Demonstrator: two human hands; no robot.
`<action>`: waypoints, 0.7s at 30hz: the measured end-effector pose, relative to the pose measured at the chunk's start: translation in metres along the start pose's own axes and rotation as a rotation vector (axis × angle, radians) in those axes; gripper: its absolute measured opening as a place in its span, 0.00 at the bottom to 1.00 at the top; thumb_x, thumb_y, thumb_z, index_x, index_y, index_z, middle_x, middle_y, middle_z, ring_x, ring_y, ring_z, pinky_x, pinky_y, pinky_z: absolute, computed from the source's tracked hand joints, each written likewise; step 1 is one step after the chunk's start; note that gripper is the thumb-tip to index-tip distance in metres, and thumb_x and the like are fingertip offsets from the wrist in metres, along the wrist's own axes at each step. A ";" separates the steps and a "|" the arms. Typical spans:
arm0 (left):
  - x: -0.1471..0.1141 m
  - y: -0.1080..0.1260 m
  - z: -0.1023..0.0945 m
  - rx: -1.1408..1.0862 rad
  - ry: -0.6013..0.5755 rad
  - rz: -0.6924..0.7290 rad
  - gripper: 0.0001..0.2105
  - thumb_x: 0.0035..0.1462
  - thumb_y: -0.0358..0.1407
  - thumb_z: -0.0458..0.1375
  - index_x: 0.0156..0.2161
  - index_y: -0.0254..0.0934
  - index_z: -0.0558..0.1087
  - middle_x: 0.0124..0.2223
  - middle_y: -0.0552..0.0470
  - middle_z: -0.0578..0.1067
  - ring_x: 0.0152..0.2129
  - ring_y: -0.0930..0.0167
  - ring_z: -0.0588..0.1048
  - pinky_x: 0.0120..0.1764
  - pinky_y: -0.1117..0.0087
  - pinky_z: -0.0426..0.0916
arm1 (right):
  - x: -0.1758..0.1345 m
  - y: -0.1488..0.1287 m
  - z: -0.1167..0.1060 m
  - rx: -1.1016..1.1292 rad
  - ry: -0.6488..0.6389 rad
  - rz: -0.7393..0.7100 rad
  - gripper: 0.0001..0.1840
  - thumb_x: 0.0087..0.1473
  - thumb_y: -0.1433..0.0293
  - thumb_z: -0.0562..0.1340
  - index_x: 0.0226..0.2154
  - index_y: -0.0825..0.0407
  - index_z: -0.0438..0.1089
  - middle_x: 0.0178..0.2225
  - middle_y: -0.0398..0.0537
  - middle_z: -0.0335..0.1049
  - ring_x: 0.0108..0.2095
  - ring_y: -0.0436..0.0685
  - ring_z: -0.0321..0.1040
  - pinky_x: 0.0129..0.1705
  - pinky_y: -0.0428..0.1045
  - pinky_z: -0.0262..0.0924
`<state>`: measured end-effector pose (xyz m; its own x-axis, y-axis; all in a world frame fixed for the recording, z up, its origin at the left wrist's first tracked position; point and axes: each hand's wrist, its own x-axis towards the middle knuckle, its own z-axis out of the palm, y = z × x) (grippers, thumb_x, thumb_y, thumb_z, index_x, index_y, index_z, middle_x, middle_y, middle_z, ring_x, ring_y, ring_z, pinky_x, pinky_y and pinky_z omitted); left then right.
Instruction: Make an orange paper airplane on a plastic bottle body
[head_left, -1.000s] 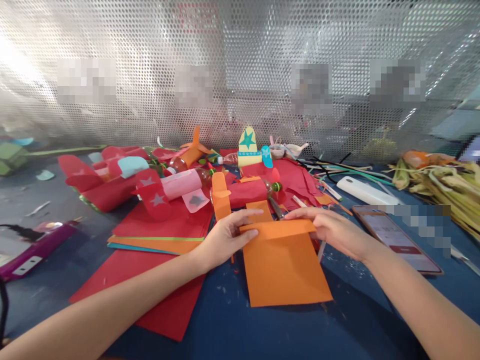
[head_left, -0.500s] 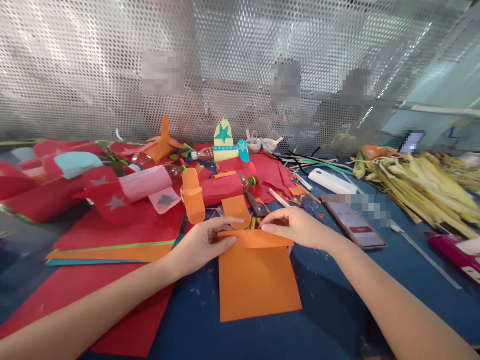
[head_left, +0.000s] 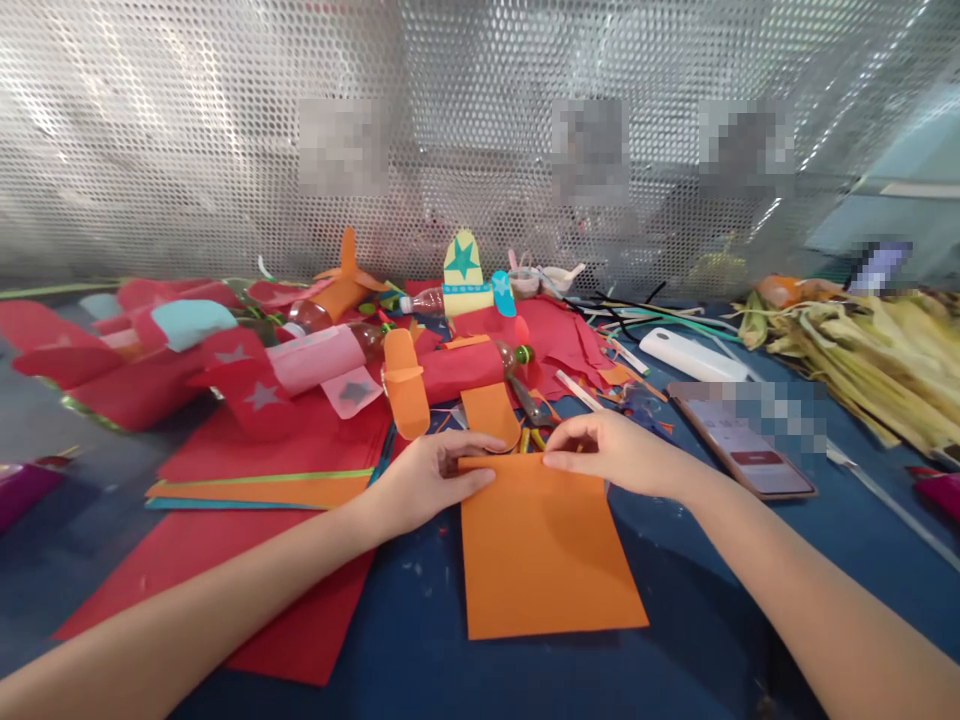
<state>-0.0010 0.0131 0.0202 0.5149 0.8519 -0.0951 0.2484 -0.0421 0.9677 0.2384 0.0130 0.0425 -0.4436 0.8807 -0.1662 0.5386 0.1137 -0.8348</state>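
Observation:
An orange sheet of paper (head_left: 547,560) lies in front of me, its far edge between my two hands. My left hand (head_left: 431,480) pinches the far left corner, thumb on top and fingers behind. At the far edge, right of the middle, my right hand (head_left: 607,452) has thumb and fingers pressed together on the paper. Just beyond the hands is a round-ended orange paper piece (head_left: 489,412), beside a bottle wrapped in red paper (head_left: 469,372) with an orange fin (head_left: 406,385). Scissors (head_left: 529,405) lie partly hidden behind the right hand.
Red sheets (head_left: 300,585) and a coloured paper stack (head_left: 262,490) lie left. Paper-covered bottle models (head_left: 315,360) crowd the back left. A phone (head_left: 739,440), a white glue gun (head_left: 690,355) with its cable, and dried husks (head_left: 847,360) are on the right. A perforated metal screen (head_left: 480,130) stands behind.
The raised flap along the orange sheet's far edge no longer shows, and that edge now looks flat. Both hands keep their grip. The view has swung left, so everything appears further right.

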 end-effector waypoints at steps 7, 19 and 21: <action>-0.004 0.008 -0.003 0.032 -0.039 -0.045 0.17 0.54 0.46 0.56 0.38 0.33 0.76 0.39 0.50 0.79 0.37 0.65 0.77 0.39 0.71 0.70 | -0.001 0.003 -0.001 0.035 -0.019 0.021 0.14 0.50 0.58 0.63 0.32 0.51 0.76 0.31 0.44 0.76 0.31 0.53 0.68 0.34 0.49 0.60; -0.004 0.003 -0.004 0.002 -0.040 -0.037 0.14 0.53 0.43 0.58 0.37 0.34 0.78 0.36 0.50 0.80 0.34 0.67 0.77 0.37 0.72 0.70 | -0.001 0.001 -0.002 -0.022 -0.048 -0.004 0.18 0.51 0.56 0.61 0.34 0.53 0.76 0.30 0.46 0.74 0.28 0.52 0.65 0.31 0.48 0.58; -0.005 0.004 -0.003 0.038 -0.044 -0.011 0.14 0.54 0.43 0.57 0.36 0.34 0.77 0.36 0.51 0.80 0.34 0.67 0.76 0.35 0.72 0.70 | -0.003 -0.002 -0.001 -0.013 -0.068 -0.019 0.20 0.52 0.54 0.60 0.34 0.53 0.76 0.30 0.47 0.74 0.29 0.53 0.66 0.31 0.48 0.58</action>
<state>-0.0052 0.0100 0.0256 0.5476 0.8285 -0.1172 0.2849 -0.0530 0.9571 0.2398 0.0110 0.0450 -0.5012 0.8451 -0.1860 0.5388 0.1365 -0.8313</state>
